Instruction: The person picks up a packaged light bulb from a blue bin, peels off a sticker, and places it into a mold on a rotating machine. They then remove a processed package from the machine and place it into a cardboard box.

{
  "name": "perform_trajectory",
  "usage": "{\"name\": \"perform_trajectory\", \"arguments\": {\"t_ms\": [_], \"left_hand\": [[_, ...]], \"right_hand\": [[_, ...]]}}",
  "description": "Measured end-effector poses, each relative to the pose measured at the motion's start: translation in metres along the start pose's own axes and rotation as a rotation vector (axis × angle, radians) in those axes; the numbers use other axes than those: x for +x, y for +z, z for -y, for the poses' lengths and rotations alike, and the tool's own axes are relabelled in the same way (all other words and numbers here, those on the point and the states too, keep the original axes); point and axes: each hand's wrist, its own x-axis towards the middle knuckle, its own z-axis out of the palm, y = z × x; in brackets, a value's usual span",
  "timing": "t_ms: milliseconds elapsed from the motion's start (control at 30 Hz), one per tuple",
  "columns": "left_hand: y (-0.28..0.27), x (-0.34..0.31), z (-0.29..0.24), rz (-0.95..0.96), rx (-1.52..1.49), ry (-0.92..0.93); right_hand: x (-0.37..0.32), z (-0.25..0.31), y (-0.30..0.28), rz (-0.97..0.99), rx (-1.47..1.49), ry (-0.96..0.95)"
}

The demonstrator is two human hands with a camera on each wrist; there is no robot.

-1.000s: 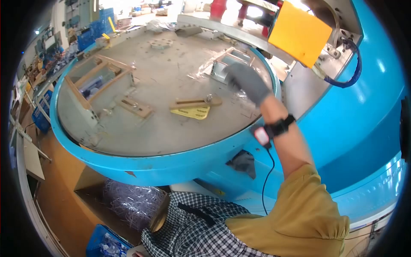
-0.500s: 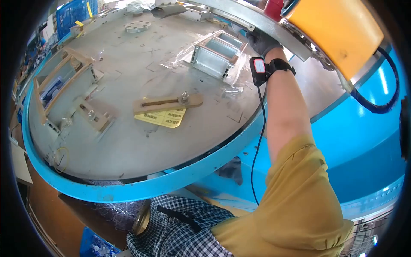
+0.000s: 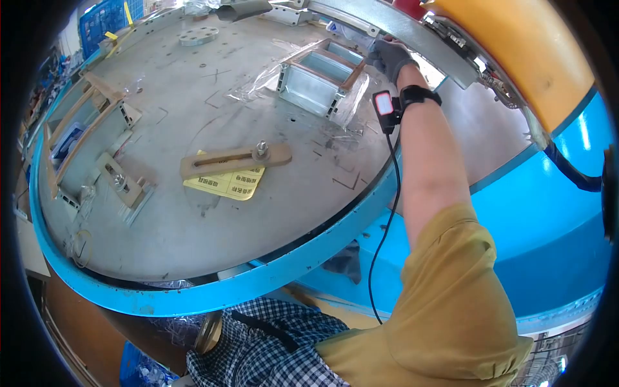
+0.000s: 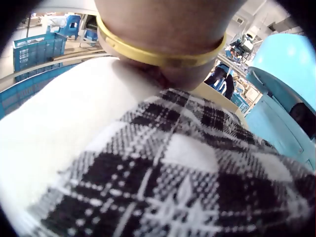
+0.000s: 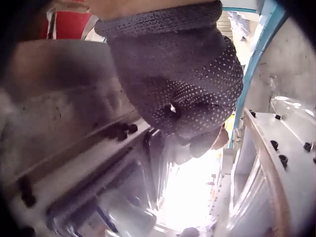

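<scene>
In the head view my right hand [image 3: 390, 58], in a grey glove with bare fingertips, is at the turntable's [image 3: 225, 226] far right edge, beside a framed mould [image 3: 311, 90]. Its fingers are curled. The right wrist view shows the gloved hand [image 5: 173, 74] with its fingertips at clear plastic [image 5: 175, 150], apparently pinching it; the exact contact is blurred. A dark-edged tray shape [image 5: 98, 197] lies below. My left hand is outside the head view. In the left wrist view only the wrist area [image 4: 163, 29] with a yellow band [image 4: 163, 58] shows, above checked cloth [image 4: 187, 148]; its fingers are hidden.
A slotted wooden clamp [image 3: 235, 159] lies over a yellow label [image 3: 225, 185]. Another framed mould [image 3: 84, 138] stands at the left of the turntable. A metal beam [image 3: 412, 32] and an orange machine part [image 3: 522, 51] hang close above the right hand.
My right hand has swung from over the right-hand mould to the turntable's far right edge, and has since shifted slightly left. The head view has moved closer to the turntable.
</scene>
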Motion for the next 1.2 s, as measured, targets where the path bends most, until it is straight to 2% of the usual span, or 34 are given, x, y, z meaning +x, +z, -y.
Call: {"name": "perform_trajectory", "arguments": {"t_ms": [67, 100, 167, 200, 267, 300, 367, 400, 433, 500, 567, 633, 667, 700, 767, 800, 833, 900, 933, 1000, 1033, 1067, 1100, 1133, 1167, 1200], "left_hand": [[0.002, -0.001, 0.001, -0.01, -0.025, 0.025], [0.007, -0.001, 0.006, -0.049, -0.053, 0.06], [0.008, -0.001, 0.011, -0.088, -0.079, 0.1], [0.008, -0.001, 0.01, -0.092, -0.069, 0.101], [0.006, -0.002, 0.007, -0.098, -0.052, 0.106], [0.005, -0.002, 0.006, -0.101, -0.046, 0.11], [0.002, -0.003, 0.002, -0.11, -0.033, 0.115], [0.001, -0.004, 0.0, -0.115, -0.026, 0.115], [-0.001, -0.004, -0.001, -0.121, -0.02, 0.114], [-0.003, -0.006, -0.005, -0.132, -0.006, 0.109], [-0.006, -0.007, -0.008, -0.146, 0.008, 0.099], [-0.007, -0.008, -0.009, -0.164, 0.021, 0.084], [-0.007, -0.009, -0.01, -0.169, 0.017, 0.078], [-0.007, -0.009, -0.01, -0.157, -0.004, 0.073], [-0.007, -0.01, -0.006, -0.146, -0.025, 0.066], [-0.005, -0.008, -0.003, -0.123, -0.034, 0.075], [-0.005, -0.007, 0.0, -0.104, -0.046, 0.082], [-0.017, -0.011, -0.018, -0.102, -0.064, 0.046], [-0.022, -0.013, -0.023, -0.093, -0.079, 0.015], [0.018, 0.01, 0.023, -0.079, -0.144, 0.061], [0.043, 0.025, 0.055, -0.058, -0.207, 0.113], [0.014, 0.024, 0.028, -0.041, -0.265, 0.16], [-0.011, 0.0, 0.0, 0.055, -0.21, -0.035], [0.0, 0.006, 0.014, 0.073, -0.272, -0.079], [0.038, 0.018, 0.042, -0.18, -0.491, -0.012], [0.044, 0.02, 0.048, -0.233, -0.464, 0.061]], "right_hand": [[-0.033, 0.017, 0.027, -0.258, 0.05, 0.004], [-0.034, 0.018, 0.027, -0.256, 0.052, 0.002], [-0.035, 0.011, 0.023, -0.265, 0.325, 0.04], [-0.033, 0.006, 0.021, -0.268, 0.326, 0.039], [-0.029, -0.006, 0.018, -0.145, 0.671, -0.083], [-0.028, -0.015, 0.014, -0.15, 0.669, -0.088], [-0.028, -0.027, 0.008, -0.133, -0.944, -0.747], [-0.051, -0.011, 0.018, -0.192, -1.079, -0.802], [-0.063, 0.002, 0.028, -0.195, -1.08, -0.805], [-0.075, 0.015, 0.041, -0.082, -0.786, -0.782], [-0.073, 0.014, 0.045, -0.119, -0.829, -0.848], [-0.053, 0.005, 0.046, 0.08, 0.464, -0.298], [-0.074, 0.024, 0.055, 0.038, 0.487, -0.185], [-0.076, 0.026, 0.057, 0.045, 0.489, -0.189], [-0.083, 0.029, 0.056, 0.065, 0.191, -0.007], [-0.095, 0.041, 0.063, 0.06, 0.134, 0.093], [-0.108, 0.051, 0.073, 0.063, 0.137, 0.088], [-0.146, 0.075, 0.107, -0.184, 0.259, 0.009], [-0.15, 0.071, 0.116, -0.086, 0.415, -0.06], [-0.16, 0.064, 0.125, 0.256, 0.613, -0.131], [-0.184, 0.069, 0.141, 0.251, 0.57, -0.239], [-0.214, 0.079, 0.158, 0.25, 0.531, -0.343], [-0.237, 0.091, 0.171, 0.282, 0.555, -0.34], [-0.258, 0.104, 0.181, 0.37, 0.455, -0.366], [-0.275, 0.115, 0.192, 0.459, 0.355, -0.396], [-0.288, 0.124, 0.203, 0.497, 0.383, -0.395]]}}
